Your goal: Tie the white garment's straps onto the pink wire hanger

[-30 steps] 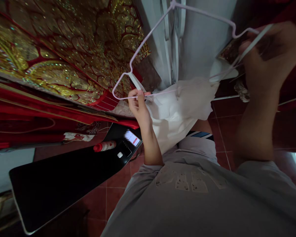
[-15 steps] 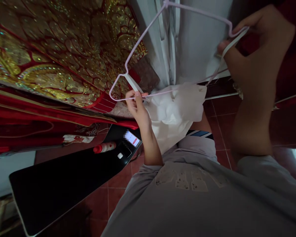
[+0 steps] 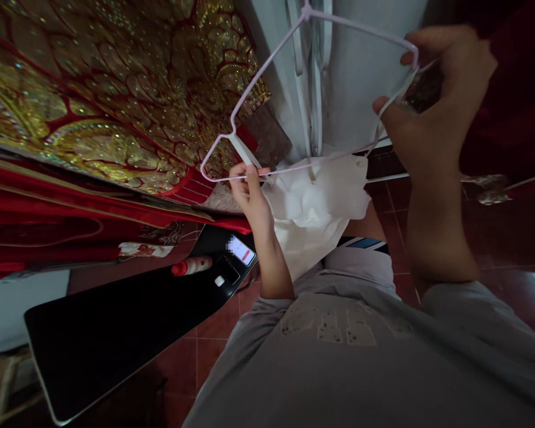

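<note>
A pale pink hanger point(image 3: 267, 62) is held up in front of me, a white garment point(image 3: 314, 199) below it. My left hand point(image 3: 252, 193) is closed on the hanger's lower bar near its left end, by a white strap point(image 3: 245, 150) that runs from the left notch. At the right notch, my right hand point(image 3: 432, 107) has its fingers by the hanger's corner and its thumb apart, with the garment's other thin strap point(image 3: 400, 92) looped across the thumb and up to the notch.
Gold-sequinned red fabric point(image 3: 160, 89) hangs at the upper left. A black table point(image 3: 129, 333) at the lower left holds a red-capped bottle point(image 3: 191, 266), a lit phone point(image 3: 242, 251) and a small white case point(image 3: 219, 281). Pale doors point(image 3: 361, 77) stand behind the hanger.
My right hand has moved left and slightly down, bringing the strap to the hanger's right notch. My left hand keeps its hold in nearly the same place.
</note>
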Available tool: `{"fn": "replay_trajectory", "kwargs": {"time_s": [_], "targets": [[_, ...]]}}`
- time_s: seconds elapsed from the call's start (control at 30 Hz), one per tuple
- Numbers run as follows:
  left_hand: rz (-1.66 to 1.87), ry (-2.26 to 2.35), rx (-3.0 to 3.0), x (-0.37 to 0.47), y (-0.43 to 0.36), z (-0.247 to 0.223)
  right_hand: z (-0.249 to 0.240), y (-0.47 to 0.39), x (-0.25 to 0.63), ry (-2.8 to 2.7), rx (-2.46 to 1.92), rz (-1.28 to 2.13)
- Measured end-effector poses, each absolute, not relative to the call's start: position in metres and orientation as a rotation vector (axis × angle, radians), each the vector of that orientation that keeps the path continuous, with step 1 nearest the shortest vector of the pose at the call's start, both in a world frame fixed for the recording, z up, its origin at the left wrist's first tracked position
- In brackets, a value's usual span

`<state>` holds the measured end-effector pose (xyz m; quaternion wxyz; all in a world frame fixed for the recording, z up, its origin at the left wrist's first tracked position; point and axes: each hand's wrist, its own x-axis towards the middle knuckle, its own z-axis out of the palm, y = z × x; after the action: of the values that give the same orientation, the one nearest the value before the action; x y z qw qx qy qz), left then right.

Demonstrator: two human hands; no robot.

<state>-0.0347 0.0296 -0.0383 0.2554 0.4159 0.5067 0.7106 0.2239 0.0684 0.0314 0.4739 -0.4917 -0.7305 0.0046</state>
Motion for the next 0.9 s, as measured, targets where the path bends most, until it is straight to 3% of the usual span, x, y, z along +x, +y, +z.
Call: {"fn": "replay_trajectory", "kwargs": {"time_s": [0.2,0.43,0.7,0.9], "targets": [[1.935,1.307,1.086,-0.026,0.030,-0.039,0.018,0.051,0.200,-1.453,-0.878,-0.212],[1.906,1.302,1.107,-0.027,0.027,-0.039,-0.009,0.044,0.183,-1.971,-0.992,0.213],[1.823,1.308,1.235,-0.018,0.005,-0.042,-0.027,0.047,0.179,-1.949,-1.067,0.238],[1.763,1.408,1.217,-0.017,-0.013,-0.014,-0.032,0.047,0.177,-1.884,-1.067,0.275]]}}
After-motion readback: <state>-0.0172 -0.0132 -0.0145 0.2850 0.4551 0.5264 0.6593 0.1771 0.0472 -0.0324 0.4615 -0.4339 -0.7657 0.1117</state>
